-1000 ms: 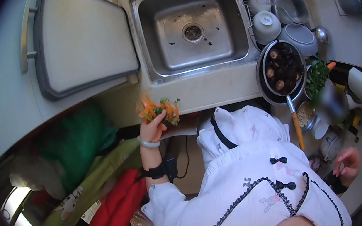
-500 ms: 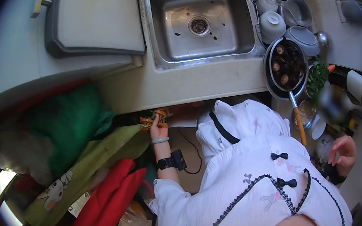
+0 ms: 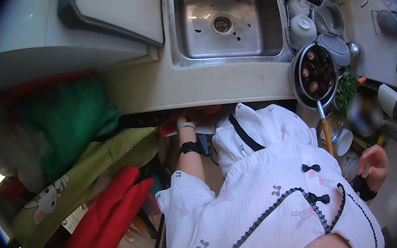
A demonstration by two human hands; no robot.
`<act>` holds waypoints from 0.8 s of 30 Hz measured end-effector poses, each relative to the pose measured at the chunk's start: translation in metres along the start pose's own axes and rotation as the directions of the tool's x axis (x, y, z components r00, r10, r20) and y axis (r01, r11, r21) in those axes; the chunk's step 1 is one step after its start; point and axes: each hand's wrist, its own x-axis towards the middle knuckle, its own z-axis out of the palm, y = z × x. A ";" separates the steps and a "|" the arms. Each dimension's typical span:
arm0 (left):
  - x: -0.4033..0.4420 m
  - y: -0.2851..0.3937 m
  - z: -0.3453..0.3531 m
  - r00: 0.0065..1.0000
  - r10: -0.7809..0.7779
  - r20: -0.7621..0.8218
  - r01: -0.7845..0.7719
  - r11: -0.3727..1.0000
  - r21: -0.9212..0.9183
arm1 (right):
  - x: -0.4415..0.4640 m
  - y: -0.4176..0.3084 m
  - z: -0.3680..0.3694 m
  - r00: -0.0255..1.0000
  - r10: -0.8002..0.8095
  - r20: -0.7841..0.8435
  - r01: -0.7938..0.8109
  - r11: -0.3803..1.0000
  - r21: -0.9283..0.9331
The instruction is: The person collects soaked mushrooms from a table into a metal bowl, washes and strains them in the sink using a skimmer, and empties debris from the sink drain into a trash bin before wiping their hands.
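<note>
My left hand (image 3: 182, 118) reaches below the counter's front edge, beside a red bag (image 3: 201, 117). Its fingers are hidden in shadow, and I cannot see what they hold. A pale bangle (image 3: 186, 125) and a black strap (image 3: 190, 147) circle that wrist and forearm. Out to the right, my right hand (image 3: 374, 161) hangs in the air with fingers apart and slightly curled, holding nothing. Nearest to it are a white cup (image 3: 344, 142) and the wooden handle (image 3: 327, 136) of a strainer of dark mushrooms (image 3: 316, 76).
The steel sink (image 3: 227, 17) lies ahead, with a rack of bowls (image 3: 302, 30) at its right. Green leaves (image 3: 347, 89) are right of the strainer. A red cloth (image 3: 102, 227), a green patterned cloth (image 3: 83, 182) and a green bag (image 3: 68, 123) fill the left side.
My left hand has gone from above the counter's edge to below it, and the orange and green peelings it held are out of sight. My right hand stays apart from everything.
</note>
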 end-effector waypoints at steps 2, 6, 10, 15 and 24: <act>-0.022 0.004 0.004 0.998 -0.057 -0.028 0.057 0.998 0.028 | 0.001 0.000 0.001 1.000 -0.001 -0.010 0.001 1.000 0.008; -0.019 0.017 -0.008 0.961 -0.272 0.048 0.276 0.958 -0.077 | 0.007 -0.002 -0.002 0.997 0.045 0.066 -0.047 0.998 0.033; -0.046 0.022 -0.032 0.945 -0.193 0.263 0.217 0.974 -0.065 | 0.009 -0.004 0.000 0.997 0.068 0.043 -0.068 0.998 0.008; -0.058 0.021 -0.071 0.915 0.272 0.297 -0.326 0.933 0.150 | 0.010 -0.004 0.002 0.996 0.084 0.002 -0.084 0.996 0.034; -0.065 0.022 -0.037 0.547 0.502 0.670 -0.618 -0.297 0.727 | 0.021 0.002 -0.006 0.996 0.071 -0.051 -0.068 0.996 0.065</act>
